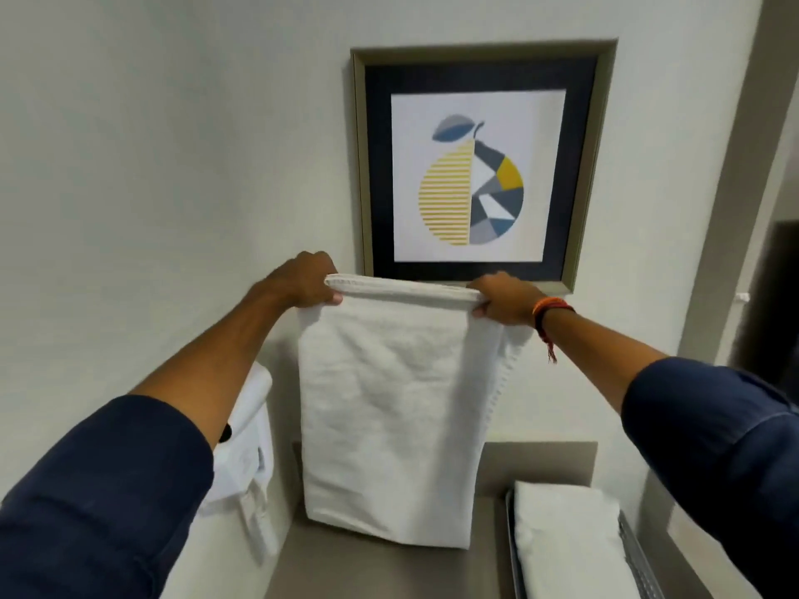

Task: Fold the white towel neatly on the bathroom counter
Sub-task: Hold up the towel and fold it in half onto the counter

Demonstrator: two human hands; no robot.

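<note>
The white towel (389, 408) hangs doubled in the air in front of the wall, its lower fold just above the grey-brown counter (367, 572). My left hand (305, 278) pinches its top left corner. My right hand (503, 298) grips the top right corner at about the same height, a red thread band on that wrist. Both arms are stretched forward in dark blue sleeves. A loose hemmed edge of the towel trails down on the right side.
A framed pear picture (475, 166) hangs on the wall right behind the towel's top edge. A metal tray (635, 555) with a folded white towel (566, 542) sits at the counter's right. More white cloth (250, 460) hangs at the left.
</note>
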